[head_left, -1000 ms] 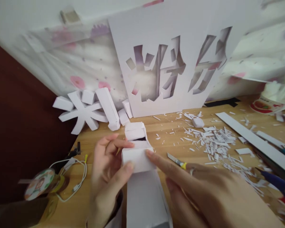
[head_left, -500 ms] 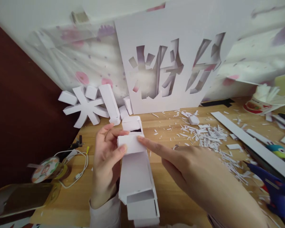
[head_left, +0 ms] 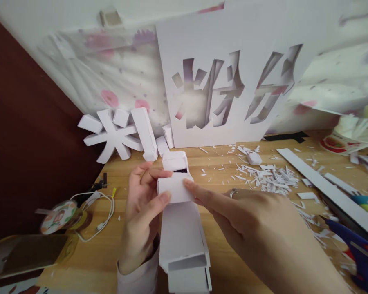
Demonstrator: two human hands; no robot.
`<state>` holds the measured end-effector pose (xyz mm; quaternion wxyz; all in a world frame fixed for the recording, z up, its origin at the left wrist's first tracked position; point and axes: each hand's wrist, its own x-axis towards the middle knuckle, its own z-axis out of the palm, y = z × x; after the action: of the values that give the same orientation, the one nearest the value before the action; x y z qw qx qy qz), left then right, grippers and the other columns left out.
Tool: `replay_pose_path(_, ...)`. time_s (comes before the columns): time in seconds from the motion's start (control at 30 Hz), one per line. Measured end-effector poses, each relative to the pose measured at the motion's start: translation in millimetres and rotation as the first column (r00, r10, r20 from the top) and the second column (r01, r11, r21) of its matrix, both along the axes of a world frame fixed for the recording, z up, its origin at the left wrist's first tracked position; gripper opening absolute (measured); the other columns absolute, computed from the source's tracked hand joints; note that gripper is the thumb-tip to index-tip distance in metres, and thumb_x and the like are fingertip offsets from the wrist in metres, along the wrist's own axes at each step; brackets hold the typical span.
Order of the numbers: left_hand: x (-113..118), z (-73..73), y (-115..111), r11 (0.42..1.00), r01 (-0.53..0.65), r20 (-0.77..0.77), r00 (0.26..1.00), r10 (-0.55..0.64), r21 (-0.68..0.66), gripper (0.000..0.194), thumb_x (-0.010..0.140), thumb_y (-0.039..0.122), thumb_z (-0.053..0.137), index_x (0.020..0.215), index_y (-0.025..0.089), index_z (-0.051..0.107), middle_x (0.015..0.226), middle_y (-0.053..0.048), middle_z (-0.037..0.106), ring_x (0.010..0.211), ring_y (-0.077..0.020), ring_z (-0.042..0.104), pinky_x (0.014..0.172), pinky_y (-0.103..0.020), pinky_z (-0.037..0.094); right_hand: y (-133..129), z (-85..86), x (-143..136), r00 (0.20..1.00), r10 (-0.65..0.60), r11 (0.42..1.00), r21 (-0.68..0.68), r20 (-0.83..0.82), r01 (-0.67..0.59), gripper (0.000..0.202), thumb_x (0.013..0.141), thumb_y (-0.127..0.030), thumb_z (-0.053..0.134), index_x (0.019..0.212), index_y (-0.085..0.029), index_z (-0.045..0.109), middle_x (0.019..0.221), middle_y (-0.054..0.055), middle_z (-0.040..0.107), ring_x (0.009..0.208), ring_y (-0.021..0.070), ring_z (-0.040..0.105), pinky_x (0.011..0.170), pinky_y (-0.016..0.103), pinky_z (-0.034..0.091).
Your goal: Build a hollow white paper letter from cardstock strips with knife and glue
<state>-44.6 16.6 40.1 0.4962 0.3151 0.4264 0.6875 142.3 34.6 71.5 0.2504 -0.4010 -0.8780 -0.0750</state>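
A long hollow box-like shape of white board (head_left: 182,230) runs away from me over the table, with open gaps near its far end and its near end. Across it lies a small white board panel (head_left: 177,192). My left hand (head_left: 145,210) is closed on that panel from the left, thumb on its front and fingers at its upper edge. From the right, my right hand (head_left: 248,216) presses its index finger on the panel's right end; its other fingers are bent underneath and partly hidden.
Finished white box-shaped strokes (head_left: 113,136) stand back left beside a big cut-out board (head_left: 208,134). White scraps (head_left: 274,179), a long white strip (head_left: 325,183) and a blue glue gun (head_left: 355,245) lie right. A lidded cup (head_left: 59,216) and white cable (head_left: 110,208) are left.
The view has shifted slightly, so everything sits a little further right. My right index finger remains at the panel's right end, and my left hand keeps its hold.
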Motion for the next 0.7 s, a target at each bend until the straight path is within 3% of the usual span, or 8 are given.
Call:
replay_pose_path(0.33, 3.3, 1.4, -1.5, 0.999, -0.004, -0.011, 1.000, 0.003, -0.035, 0.045, 0.077, 0.022, 0.081, 0.116, 0.035, 0.063, 0.109, 0.000, 0.066, 0.095, -0.0213, 0.061, 0.078, -0.030, 0.056, 3.7, 4.3, 2.3, 0.999, 0.052, 0.998, -0.032, -0.015, -0.052, 0.060, 0.080, -0.002, 0.053, 0.130, -0.027, 0.075, 0.044, -0.006, 0.053, 0.031, 0.0119, 0.045, 0.039, 0.025, 0.024)
replay_pose_path(0.7, 5.1, 3.1, -1.7, 0.999, 0.018, 0.070, 0.997, -0.015, -0.043, 0.043, 0.076, 0.019, 0.079, 0.114, 0.035, 0.065, 0.110, 0.000, 0.064, 0.096, -0.0205, 0.060, 0.073, -0.029, 0.054, 8.2, 4.5, 1.5, 0.997, 0.055, 0.994, -0.089, -0.045, -0.059, 0.061, 0.077, -0.004, 0.057, 0.130, -0.029, 0.075, 0.044, -0.006, 0.057, 0.031, 0.0108, 0.047, 0.036, 0.021, 0.031)
